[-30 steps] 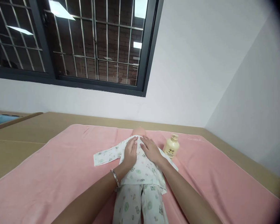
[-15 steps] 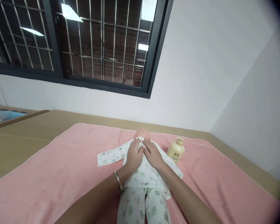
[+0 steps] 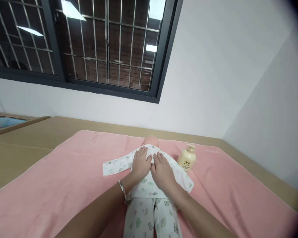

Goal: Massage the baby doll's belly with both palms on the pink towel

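Observation:
A baby doll (image 3: 151, 141) in white printed pyjamas (image 3: 149, 211) lies on its back on a pink towel (image 3: 64, 172), head away from me. My left hand (image 3: 141, 162) rests flat on the left side of the doll's chest, a bracelet on its wrist. My right hand (image 3: 162, 172) lies flat beside it on the right side of the chest, a little lower. Both palms press on the shirt, fingers together and extended, holding nothing. A cream lotion bottle (image 3: 187, 158) stands upright just right of the doll's shoulder.
The towel covers a tan bed surface (image 3: 27, 142) set against a white wall (image 3: 213, 82). A dark-framed barred window (image 3: 89, 49) is above. The wall corner closes in at the right.
My right hand has slid down the doll's chest toward me, while the left hand stays near the upper chest. The view shifted slightly.

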{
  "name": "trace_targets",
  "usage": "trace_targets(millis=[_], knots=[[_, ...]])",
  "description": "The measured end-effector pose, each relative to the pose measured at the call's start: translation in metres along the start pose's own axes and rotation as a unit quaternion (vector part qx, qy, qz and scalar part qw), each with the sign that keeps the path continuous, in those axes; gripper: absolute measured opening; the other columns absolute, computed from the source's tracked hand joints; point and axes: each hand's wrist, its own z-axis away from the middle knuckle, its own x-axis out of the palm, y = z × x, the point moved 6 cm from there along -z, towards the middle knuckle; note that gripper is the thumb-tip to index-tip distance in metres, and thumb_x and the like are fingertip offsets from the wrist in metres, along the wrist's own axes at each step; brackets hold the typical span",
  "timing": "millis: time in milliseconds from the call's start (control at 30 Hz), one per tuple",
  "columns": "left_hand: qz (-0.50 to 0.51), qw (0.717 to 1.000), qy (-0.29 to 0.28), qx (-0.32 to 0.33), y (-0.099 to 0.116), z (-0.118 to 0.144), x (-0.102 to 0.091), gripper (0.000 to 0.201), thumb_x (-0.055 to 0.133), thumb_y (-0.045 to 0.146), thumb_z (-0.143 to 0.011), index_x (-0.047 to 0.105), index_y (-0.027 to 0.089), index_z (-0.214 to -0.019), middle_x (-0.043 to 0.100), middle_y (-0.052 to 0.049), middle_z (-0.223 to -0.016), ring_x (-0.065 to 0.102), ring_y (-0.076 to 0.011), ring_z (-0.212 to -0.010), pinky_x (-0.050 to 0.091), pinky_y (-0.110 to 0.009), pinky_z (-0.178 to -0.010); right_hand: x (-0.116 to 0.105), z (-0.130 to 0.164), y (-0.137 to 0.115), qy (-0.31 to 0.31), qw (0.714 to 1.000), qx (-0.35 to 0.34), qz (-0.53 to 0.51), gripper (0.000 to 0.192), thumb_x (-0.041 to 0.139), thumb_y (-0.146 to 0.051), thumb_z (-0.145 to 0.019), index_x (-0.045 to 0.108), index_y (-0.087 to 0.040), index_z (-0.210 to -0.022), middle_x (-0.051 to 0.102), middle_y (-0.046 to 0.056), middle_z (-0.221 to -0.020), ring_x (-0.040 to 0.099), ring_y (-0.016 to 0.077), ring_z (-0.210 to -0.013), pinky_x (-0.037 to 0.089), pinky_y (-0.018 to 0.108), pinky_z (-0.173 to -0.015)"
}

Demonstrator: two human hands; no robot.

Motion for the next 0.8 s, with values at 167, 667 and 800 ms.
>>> trace_targets(millis=[167,667,800], knots=[[-0.066,0.998,0.008,0.008,0.005,0.003,-0.002,0.049,0.033,0.030,-0.096,0.048,0.010,-0.138,0.045,-0.014,-0.148,0.035,-0.0254,-0.141,0.025,-0.047,-0.119,-0.004,0.005,-0.007,-0.011,1.000,0.001,-0.010,0.054,0.034,-0.025,-0.094,0.044,-0.005,-0.143,0.039,0.016,-0.149,0.029,0.0268,-0.143,0.020,0.039,-0.119],[-0.030,0.999,-0.014,0.021,0.003,0.000,-0.003,0.047,0.035,0.027,-0.094,0.052,0.012,-0.135,0.047,-0.013,-0.146,0.038,-0.0255,-0.139,0.029,-0.046,-0.117,-0.001,-0.009,0.005,0.014,1.000,-0.011,-0.003,0.054,0.028,-0.029,-0.098,0.044,-0.001,-0.141,0.041,0.020,-0.146,0.035,0.0294,-0.139,0.021,0.046,-0.117],[-0.011,0.999,-0.045,-0.005,-0.011,-0.018,-0.003,0.047,0.041,0.029,-0.091,0.054,0.013,-0.132,0.049,-0.014,-0.144,0.040,-0.0253,-0.139,0.029,-0.045,-0.116,-0.005,0.009,-0.014,0.019,0.998,-0.016,0.053,0.055,0.036,-0.031,-0.095,0.047,0.002,-0.138,0.046,0.026,-0.140,0.042,0.0341,-0.134,0.023,0.047,-0.116]])
